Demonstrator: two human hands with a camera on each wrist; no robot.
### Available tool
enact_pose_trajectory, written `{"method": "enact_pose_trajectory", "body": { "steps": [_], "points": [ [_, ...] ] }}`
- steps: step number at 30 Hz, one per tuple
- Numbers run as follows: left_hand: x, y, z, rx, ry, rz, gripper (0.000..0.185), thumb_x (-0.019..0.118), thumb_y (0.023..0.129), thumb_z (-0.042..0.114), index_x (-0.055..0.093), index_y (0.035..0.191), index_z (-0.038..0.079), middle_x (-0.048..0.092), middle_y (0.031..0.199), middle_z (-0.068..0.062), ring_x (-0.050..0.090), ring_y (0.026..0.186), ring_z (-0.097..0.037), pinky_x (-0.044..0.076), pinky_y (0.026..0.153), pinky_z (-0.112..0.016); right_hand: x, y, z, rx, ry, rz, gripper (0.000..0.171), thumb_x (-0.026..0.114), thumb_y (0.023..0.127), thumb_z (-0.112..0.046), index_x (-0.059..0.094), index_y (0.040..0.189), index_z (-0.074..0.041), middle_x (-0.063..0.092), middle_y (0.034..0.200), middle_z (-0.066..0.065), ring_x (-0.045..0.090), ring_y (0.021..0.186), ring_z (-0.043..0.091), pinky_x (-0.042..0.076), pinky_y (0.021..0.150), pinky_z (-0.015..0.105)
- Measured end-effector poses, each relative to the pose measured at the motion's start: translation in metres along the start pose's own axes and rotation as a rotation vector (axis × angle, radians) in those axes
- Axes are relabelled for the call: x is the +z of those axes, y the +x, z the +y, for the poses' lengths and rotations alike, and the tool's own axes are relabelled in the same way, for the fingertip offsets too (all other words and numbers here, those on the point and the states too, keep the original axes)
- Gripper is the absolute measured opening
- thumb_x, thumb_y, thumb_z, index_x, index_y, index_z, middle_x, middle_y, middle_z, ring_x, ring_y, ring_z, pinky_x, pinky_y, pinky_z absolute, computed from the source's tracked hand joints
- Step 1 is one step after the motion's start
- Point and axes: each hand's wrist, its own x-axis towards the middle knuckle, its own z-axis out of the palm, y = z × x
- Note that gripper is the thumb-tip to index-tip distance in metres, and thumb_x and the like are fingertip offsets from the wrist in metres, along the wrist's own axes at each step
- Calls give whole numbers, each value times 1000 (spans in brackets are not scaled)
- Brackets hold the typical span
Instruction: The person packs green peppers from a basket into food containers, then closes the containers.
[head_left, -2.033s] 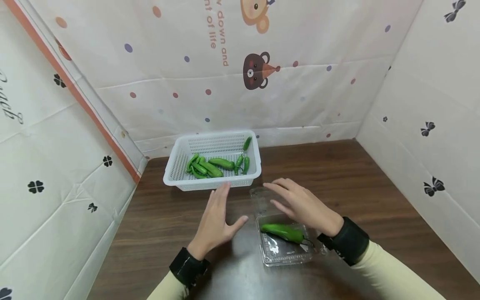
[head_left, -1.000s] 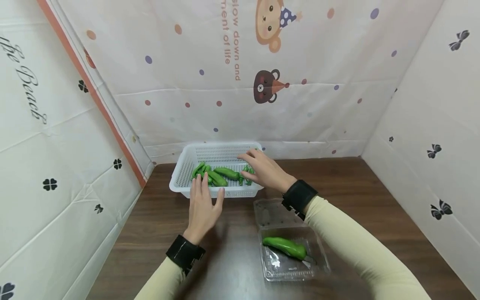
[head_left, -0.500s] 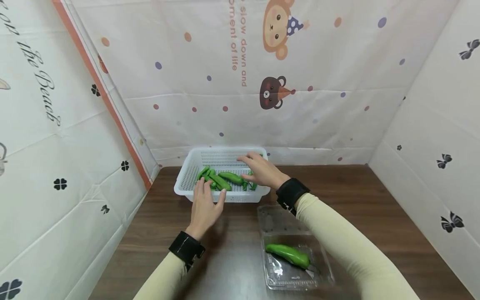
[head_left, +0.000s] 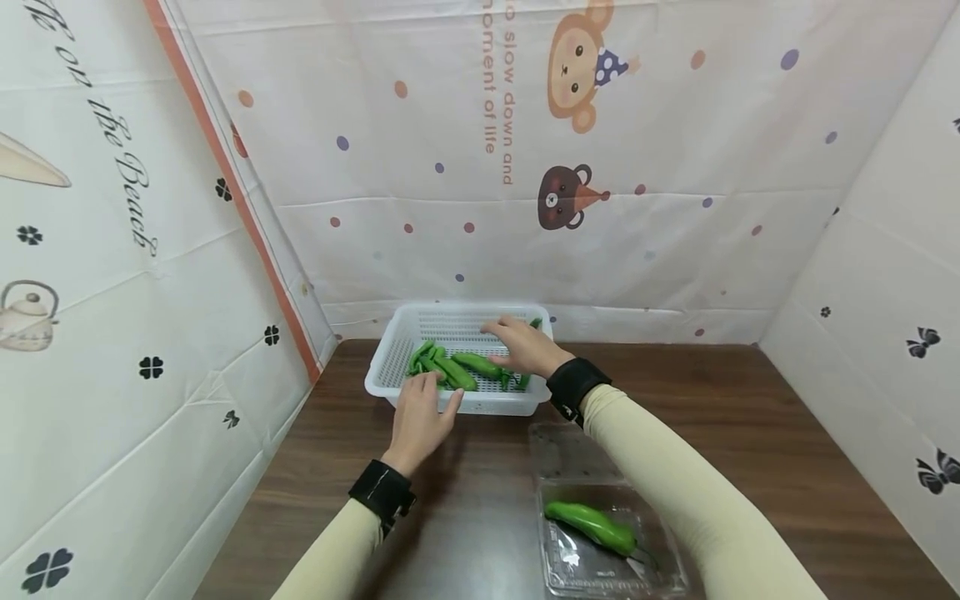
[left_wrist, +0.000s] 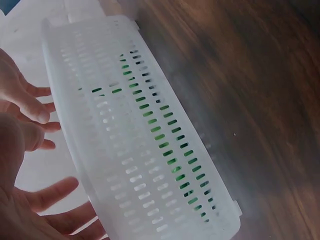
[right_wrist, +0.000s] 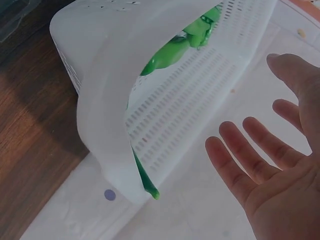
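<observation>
- The clear box sits nearest, one pepper inside; a sleeve could knock it.
- The left hand, fingers straight, rests at the basket rim; pushing might slide it.
- The right hand hovers spread over the peppers, holding nothing; a loose pinch could drop one.

In the head view the right hand covers the peppers at the right end of the white basket, so whether its fingers touch one cannot be told. The clear plastic box near the front edge of the surface is cut off by the picture's bottom edge. The left wrist view shows the left hand only in part, blurred and cut by the left edge. The right wrist view hides most peppers behind the basket's rim.
</observation>
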Motion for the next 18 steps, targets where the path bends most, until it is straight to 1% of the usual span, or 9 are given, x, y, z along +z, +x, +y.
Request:
{"method": "enact_pose_trajectory", "body": {
  "steps": [2,5,8,13,15,18],
  "points": [
    [0,0,-2,33,13,13,38,74,95,30,68,109,-6,68,106,-23,63,104,-41,51,94,-53,2,4,1,13,5,-18,53,72,99,-27,56,145,-7,57,138,19,59,124,34,53,99,47],
    [0,1,-5,55,27,1,35,75,95,28,70,107,-4,69,104,-22,63,103,-41,50,95,-53,5,9,1,33,16,-49,52,71,99,-26,56,145,-7,56,140,20,58,126,35,53,100,48],
    [-1,2,-6,59,51,-23,33,74,95,28,73,106,-2,71,104,-21,64,103,-39,50,97,-52,8,15,2,49,22,-84,51,71,99,-26,56,145,-8,56,140,20,59,125,35,54,98,47],
    [-1,2,-8,50,79,-55,29,74,95,29,75,102,1,73,103,-19,65,103,-37,49,98,-52,12,24,3,42,7,-114,51,71,99,-25,56,145,-8,57,139,20,61,120,35,55,95,47],
    [-1,2,-9,52,85,-59,28,74,96,29,75,101,2,73,102,-17,65,102,-36,49,97,-51,13,28,4,45,-9,-123,51,72,99,-26,57,144,-9,57,138,20,61,119,34,55,96,46],
    [-1,3,-9,66,100,-59,27,74,96,30,76,96,4,74,95,-14,67,96,-33,50,93,-50,16,33,4,45,-31,-141,50,72,98,-26,58,143,-8,59,137,19,62,118,33,55,95,46]
  ]
}}
